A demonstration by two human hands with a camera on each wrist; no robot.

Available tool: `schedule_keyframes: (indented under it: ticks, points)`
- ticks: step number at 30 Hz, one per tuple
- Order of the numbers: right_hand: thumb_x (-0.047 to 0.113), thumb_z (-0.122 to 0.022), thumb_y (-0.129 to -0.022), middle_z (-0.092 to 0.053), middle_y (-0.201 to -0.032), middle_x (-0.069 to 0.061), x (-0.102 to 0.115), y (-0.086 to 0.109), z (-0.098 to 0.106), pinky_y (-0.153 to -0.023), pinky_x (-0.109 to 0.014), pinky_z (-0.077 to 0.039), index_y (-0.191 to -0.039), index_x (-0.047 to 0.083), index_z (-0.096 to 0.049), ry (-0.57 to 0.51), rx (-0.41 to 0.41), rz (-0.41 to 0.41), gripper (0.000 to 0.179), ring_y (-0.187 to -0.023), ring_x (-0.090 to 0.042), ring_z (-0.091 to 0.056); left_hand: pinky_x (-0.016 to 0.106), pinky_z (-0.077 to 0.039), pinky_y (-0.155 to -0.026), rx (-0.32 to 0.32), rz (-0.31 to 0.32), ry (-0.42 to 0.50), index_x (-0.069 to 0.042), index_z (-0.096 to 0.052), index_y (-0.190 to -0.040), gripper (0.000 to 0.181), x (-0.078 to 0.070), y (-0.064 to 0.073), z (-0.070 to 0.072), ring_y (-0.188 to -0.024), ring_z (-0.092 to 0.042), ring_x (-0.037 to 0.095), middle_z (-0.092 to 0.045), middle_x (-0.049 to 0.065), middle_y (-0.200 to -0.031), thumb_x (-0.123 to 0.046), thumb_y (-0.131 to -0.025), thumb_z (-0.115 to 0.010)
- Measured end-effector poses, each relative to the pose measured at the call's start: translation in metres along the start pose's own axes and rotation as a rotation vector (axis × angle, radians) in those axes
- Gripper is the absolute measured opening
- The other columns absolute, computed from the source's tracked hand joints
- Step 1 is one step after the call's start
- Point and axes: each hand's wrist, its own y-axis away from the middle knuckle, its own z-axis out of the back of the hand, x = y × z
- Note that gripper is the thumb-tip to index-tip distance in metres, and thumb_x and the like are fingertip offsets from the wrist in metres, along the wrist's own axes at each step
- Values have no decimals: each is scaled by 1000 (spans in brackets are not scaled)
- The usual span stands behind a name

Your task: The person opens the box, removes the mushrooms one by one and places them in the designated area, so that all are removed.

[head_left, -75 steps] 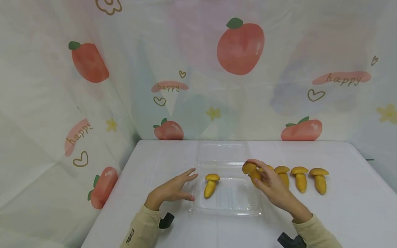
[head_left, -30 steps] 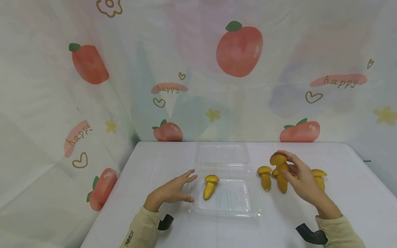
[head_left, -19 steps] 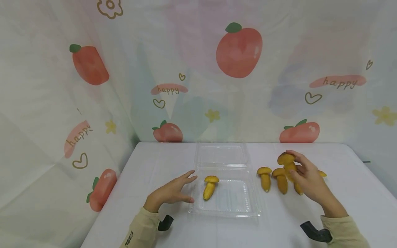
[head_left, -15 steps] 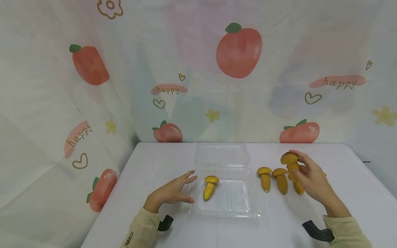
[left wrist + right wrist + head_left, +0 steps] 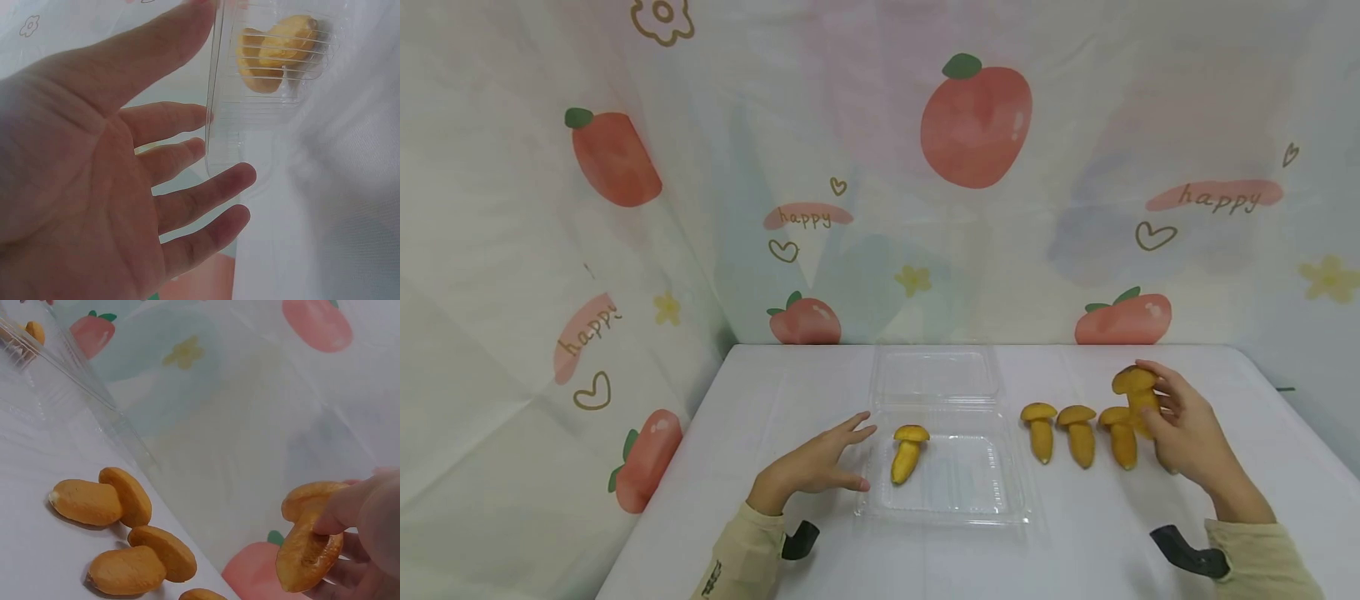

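Observation:
In the head view my right hand [image 5: 1191, 442] holds a yellow mushroom [image 5: 1135, 383] above the right end of a row of mushrooms on the table. Thumb and fingers pinch its stem, as the right wrist view also shows on the mushroom [image 5: 309, 550]. A clear plastic container [image 5: 955, 510] lies with its lid folded back, and one yellow mushroom [image 5: 907, 454] rests in its left part. My left hand [image 5: 812, 460] has its fingers spread at the container's left edge; in the left wrist view its fingertips are right at the clear wall [image 5: 215, 94].
Right of the container stand in a row a mushroom [image 5: 1040, 433], another mushroom [image 5: 1078, 435] and a third mushroom [image 5: 1120, 437]. One more shows only as a small tip under my right hand. A patterned curtain [image 5: 880, 125] borders the white table [image 5: 805, 367].
My right hand has carried the mushroom rightward, from beside the container's right edge along the row to its right end, uncovering the row's left mushrooms. The left hand has stayed in place.

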Motion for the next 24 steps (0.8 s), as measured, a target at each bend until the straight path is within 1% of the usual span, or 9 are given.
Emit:
schedule_keyframes:
  ticks: [2,3,4,7,9,16,20,24]
  points:
    - [-6,-46,-97,-44,-138,-41,-3,0,2,-68,4,-39,-155,0,-30,4,3,-36,60,-109,-47,-56,61,-30,-121,-1,0,5,-6,-37,-157,86,0,0,0,-155,-27,37,-20,12,-170,-27,-86,-82]
    - [-5,-45,-97,-43,-139,-41,-4,0,3,-67,4,-38,-155,-1,-29,2,6,-55,60,-112,-52,-54,61,-30,-121,0,-1,7,-6,-37,-157,86,0,0,0,-155,-27,37,-20,12,-170,-27,-86,-82]
    - [-5,-45,-98,-42,-140,-41,-5,0,3,-67,4,-37,-156,-1,-28,-1,9,-72,60,-113,-61,-48,61,-30,-121,0,-1,8,-7,-37,-157,85,0,0,0,-155,-27,37,-20,12,-170,-27,-86,-81]
    - [-3,-44,-99,-40,-143,-40,-11,1,6,-66,5,-36,-157,0,-26,3,10,-113,60,-116,-62,-45,61,-30,-121,0,0,10,-7,-37,-157,85,1,0,-1,-155,-27,37,-19,12,-170,-27,-87,-81]
    - [-2,-44,-100,-40,-143,-39,-15,2,8,-65,5,-36,-157,1,-24,18,10,-140,61,-115,-59,-44,61,-30,-121,1,1,13,-8,-37,-157,85,2,0,-1,-155,-26,37,-19,12,-170,-27,-87,-81]
    - [-1,-42,-98,-33,-147,-44,-32,5,20,-60,1,-36,-159,1,-19,38,29,-239,66,-119,-64,-41,61,-29,-121,4,0,14,-8,-36,-157,86,3,-1,-2,-155,-26,37,-19,11,-170,-28,-87,-81]
    - [-1,-43,-97,-32,-147,-45,-40,6,23,-59,2,-35,-159,-1,-18,43,-3,-278,66,-120,-64,-39,61,-30,-121,2,0,18,-8,-37,-157,86,3,-1,-2,-155,-26,37,-19,11,-170,-28,-87,-81]
    - [-1,-43,-96,-35,-146,-43,-46,7,25,-59,2,-33,-158,-3,-20,55,-62,-311,65,-119,-61,-40,61,-30,-121,-1,2,22,-8,-37,-157,86,3,-1,-2,-155,-26,37,-19,11,-170,-28,-87,-81]
